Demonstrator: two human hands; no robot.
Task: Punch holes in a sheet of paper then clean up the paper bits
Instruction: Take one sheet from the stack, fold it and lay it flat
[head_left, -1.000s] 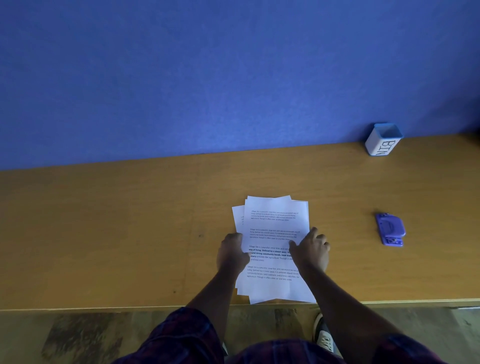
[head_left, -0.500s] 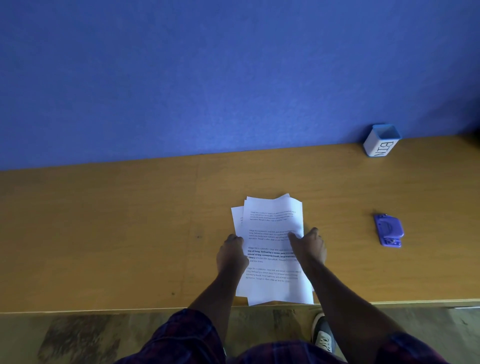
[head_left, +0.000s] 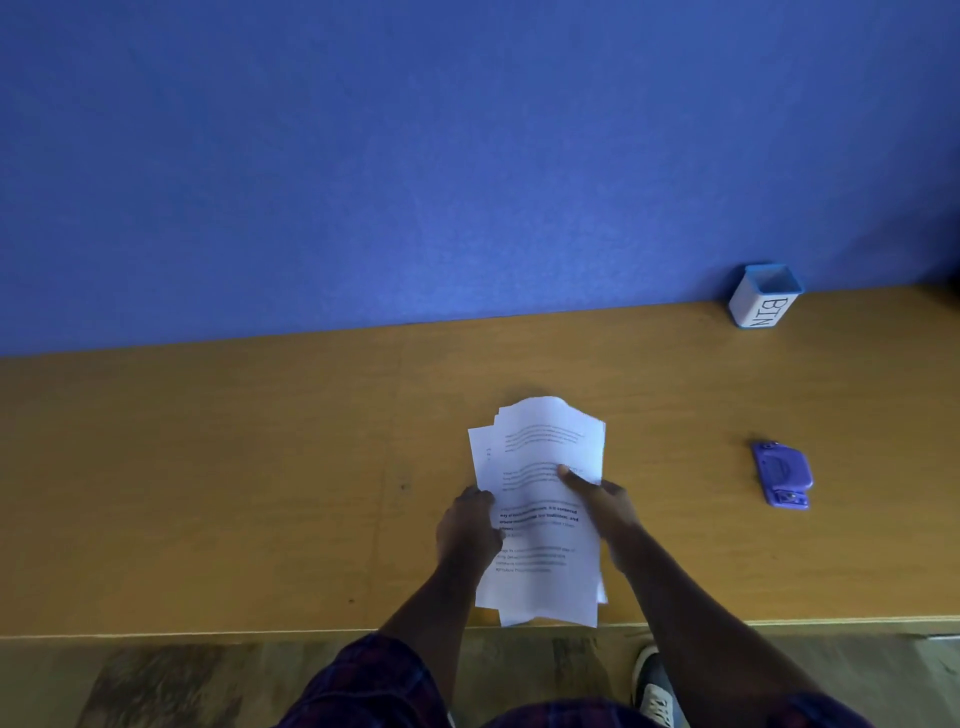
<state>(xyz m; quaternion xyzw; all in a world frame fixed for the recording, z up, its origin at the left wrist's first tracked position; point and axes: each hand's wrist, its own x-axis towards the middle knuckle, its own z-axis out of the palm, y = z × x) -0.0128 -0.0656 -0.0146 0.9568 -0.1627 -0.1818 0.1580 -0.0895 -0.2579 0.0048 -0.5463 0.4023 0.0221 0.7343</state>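
Observation:
A small stack of white printed sheets (head_left: 545, 452) lies near the front edge of the wooden desk (head_left: 234, 467), its far end curling upward. My left hand (head_left: 467, 525) grips the stack's left edge. My right hand (head_left: 597, 504) holds the right edge, thumb pressed on top of the text. A purple hole punch (head_left: 783, 474) sits on the desk well to the right of the sheets, apart from both hands.
A white cup with a blue rim marked BIN (head_left: 763, 304) stands at the back right against the blue wall (head_left: 415, 156). The desk's front edge runs just below the sheets; the floor and a shoe (head_left: 654, 686) show beneath it.
Both hands have closed in on the stack's sides and gathered the sheets. The stack's far end has lifted and curled, and the sheets look narrower and more bunched.

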